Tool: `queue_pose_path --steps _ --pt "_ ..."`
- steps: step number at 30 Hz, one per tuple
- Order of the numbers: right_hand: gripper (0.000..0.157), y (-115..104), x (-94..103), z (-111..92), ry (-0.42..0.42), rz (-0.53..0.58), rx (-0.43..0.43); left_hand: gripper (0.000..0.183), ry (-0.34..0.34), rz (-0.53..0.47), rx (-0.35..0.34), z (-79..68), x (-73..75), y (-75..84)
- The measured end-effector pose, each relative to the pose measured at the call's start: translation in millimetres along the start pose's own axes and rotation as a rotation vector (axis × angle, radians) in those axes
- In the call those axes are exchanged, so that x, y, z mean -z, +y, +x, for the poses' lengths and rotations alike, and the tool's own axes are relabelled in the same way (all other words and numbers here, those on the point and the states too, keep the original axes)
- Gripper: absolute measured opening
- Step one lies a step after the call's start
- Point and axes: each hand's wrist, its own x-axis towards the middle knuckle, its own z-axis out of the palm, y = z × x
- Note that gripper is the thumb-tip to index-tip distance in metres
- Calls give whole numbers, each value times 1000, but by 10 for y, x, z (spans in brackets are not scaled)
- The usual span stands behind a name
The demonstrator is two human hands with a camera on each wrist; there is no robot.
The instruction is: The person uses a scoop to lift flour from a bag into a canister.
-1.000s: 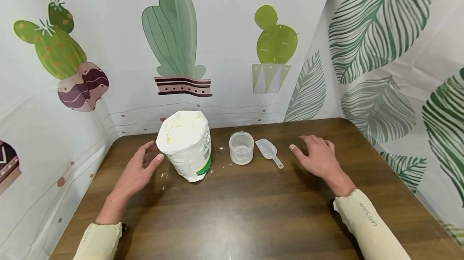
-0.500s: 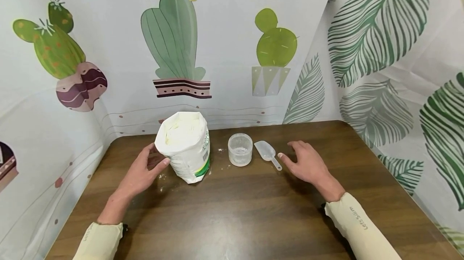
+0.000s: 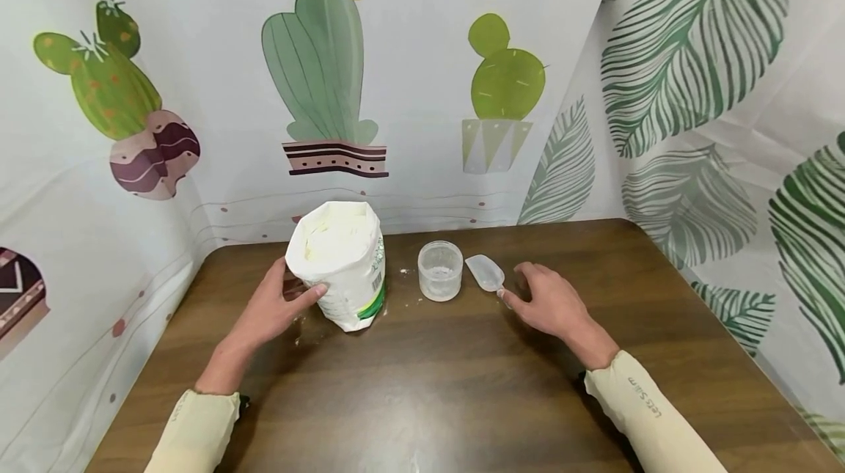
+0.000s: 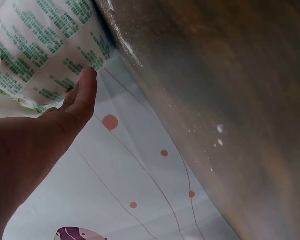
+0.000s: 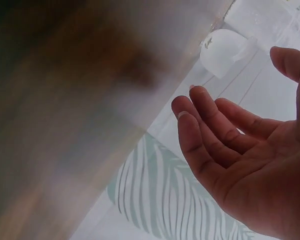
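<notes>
A white paper bag of white powder (image 3: 350, 290) stands on the left of the table, its top wide open. My left hand (image 3: 273, 308) rests at its left side, thumb across the front and fingers partly hidden behind; in the left wrist view the fingers (image 4: 85, 95) lie nearly straight by its green print. A clear plastic scoop (image 3: 487, 273) lies on the table, its handle toward me. Over that handle hovers my right hand (image 3: 551, 304). Thumb and fingers (image 5: 197, 145) are spread apart in the right wrist view, nothing gripped between them.
A clear round plastic tub (image 3: 440, 275) stands between bag and scoop, a little white residue inside. Spilled powder (image 3: 405, 271) dots the wooden table (image 3: 409, 392). A cloth wall printed with cacti (image 3: 422, 92) and leaves rises behind the table's far edge.
My right hand has moved left and slightly down to the scoop's handle. The left hand has come in against the bag, its thumb now farther across the front.
</notes>
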Motion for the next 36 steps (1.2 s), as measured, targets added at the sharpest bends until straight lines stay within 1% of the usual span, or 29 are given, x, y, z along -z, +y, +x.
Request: queue_pose_path --steps 3,8,16,19,22,24,27,32,36 --pt "53 -11 -7 4 -15 0 -11 84 -2 -13 -1 11 -10 1" --pt "47 -37 -14 31 -45 3 -27 84 -10 -28 -14 28 -32 -3" --pt "38 -88 -43 60 -81 8 -33 76 -4 -27 -90 125 -75 -8" --pt "35 -113 -63 76 -87 7 -33 80 -4 -20 -93 153 -72 -9" --pt "32 -141 -77 93 -83 -2 -30 84 -13 -41 -99 177 -51 4" --pt "31 -155 -90 108 -78 -10 -31 85 -19 -63 -111 188 -37 12" --pt "30 -167 -104 136 -74 -14 -32 86 -22 -71 -125 202 -19 15" --pt "26 -165 -93 181 -75 -25 -37 91 -37 -96 -152 264 -14 30" --pt "25 -168 -76 204 -85 -30 -59 95 -67 -135 -160 318 -6 62"
